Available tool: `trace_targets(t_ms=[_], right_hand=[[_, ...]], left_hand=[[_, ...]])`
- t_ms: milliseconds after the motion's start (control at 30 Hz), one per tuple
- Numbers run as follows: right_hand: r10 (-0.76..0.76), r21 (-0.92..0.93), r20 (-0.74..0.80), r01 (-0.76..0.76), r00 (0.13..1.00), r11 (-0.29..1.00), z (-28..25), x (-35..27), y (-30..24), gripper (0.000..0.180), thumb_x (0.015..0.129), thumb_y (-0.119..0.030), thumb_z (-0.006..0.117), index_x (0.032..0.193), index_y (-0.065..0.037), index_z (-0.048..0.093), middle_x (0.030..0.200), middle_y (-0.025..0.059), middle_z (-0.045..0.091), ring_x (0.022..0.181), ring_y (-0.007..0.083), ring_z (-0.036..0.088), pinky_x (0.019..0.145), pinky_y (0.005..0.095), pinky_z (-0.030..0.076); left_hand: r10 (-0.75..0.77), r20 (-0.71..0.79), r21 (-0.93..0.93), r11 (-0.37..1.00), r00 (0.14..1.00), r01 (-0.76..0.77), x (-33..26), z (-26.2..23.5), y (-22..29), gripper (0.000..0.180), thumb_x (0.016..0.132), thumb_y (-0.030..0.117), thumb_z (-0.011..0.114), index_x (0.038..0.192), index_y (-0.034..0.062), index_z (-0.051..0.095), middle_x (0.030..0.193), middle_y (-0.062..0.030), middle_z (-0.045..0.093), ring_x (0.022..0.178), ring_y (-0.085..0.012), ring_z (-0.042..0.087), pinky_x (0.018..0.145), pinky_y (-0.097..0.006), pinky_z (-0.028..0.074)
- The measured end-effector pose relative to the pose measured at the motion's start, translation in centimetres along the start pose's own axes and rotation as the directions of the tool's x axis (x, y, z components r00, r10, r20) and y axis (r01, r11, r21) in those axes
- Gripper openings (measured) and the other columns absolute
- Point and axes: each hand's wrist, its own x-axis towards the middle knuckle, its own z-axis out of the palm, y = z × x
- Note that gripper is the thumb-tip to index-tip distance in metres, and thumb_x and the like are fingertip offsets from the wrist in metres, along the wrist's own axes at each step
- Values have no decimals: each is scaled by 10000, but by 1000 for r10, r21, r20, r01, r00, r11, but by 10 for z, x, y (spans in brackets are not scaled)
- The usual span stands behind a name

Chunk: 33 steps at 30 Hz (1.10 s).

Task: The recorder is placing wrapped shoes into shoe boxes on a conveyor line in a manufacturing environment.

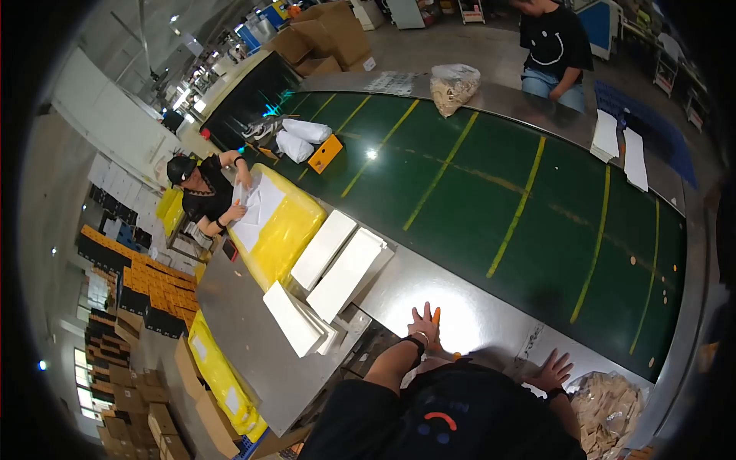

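Observation:
My left hand point(422, 325) lies on the shiny metal ledge beside the conveyor, fingers spread, holding nothing. Something orange point(436, 316) shows along one of its fingers; whether it is a finger cover I cannot tell. Further right, my right hand point(549, 373) is also spread on the ledge point(491, 314), with nothing in it. A clear plastic bag of small beige pieces point(609, 406) sits just right of that hand. To the left of my left hand are stacks of white paper point(349, 274), side by side at the ledge's end.
The green conveyor belt point(460, 192) with yellow stripes runs ahead. Shoes, white bundles point(295, 146) and an orange box point(326, 153) lie on its far left. A co-worker point(207, 192) handles white sheets on a yellow package point(284, 230). Another person point(556, 46) stands across the belt.

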Motion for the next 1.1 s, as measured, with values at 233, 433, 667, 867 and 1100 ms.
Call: trace_targets(t_ms=[233,433,667,867,1100], right_hand=[[6,15,-5,-6,1000,1000,2,1,2,1477,483,-587,838,1471,-142,-166,1487,278,-221,1339,555,-175,1058,672,43],[13,-5,-30,-14,999,1000,8,3,6,1479,481,-580,841,1472,-141,-165,1486,274,-229,1335,558,-181,1057,673,42],[2,36,-12,-2,1000,999,6,-1,4,1475,481,-578,842,1474,-122,-148,1484,277,-230,1330,559,-196,1060,670,28],[40,49,-8,-40,999,998,-9,-15,-15,1474,475,-576,846,1477,-130,-138,1493,257,-230,1347,533,-189,1078,647,27],[111,92,-13,-110,994,990,-8,-9,-35,1479,443,-544,870,1478,-162,-115,1501,270,-170,1347,566,-106,1071,667,104]], left_hand=[[-10,-1,26,1000,1000,11,-4,-6,3,893,722,431,776,1441,128,341,1551,-168,-115,1393,-483,87,904,-462,502],[-8,3,21,1000,1000,8,-6,-5,4,954,709,430,786,1467,145,282,1552,-161,-115,1394,-481,77,909,-464,502],[8,-28,-5,1000,1000,-9,-1,1,1,1025,666,516,784,1463,115,282,1553,-158,-94,1381,-511,67,925,-501,483],[63,26,93,994,998,-65,1,-11,-2,937,733,445,718,1463,72,265,1538,-228,-65,1354,-549,109,967,-494,451],[500,258,-244,862,827,-445,35,-51,-32,663,835,326,607,1363,-18,402,1346,-326,379,1245,-370,421,1068,-379,329]])
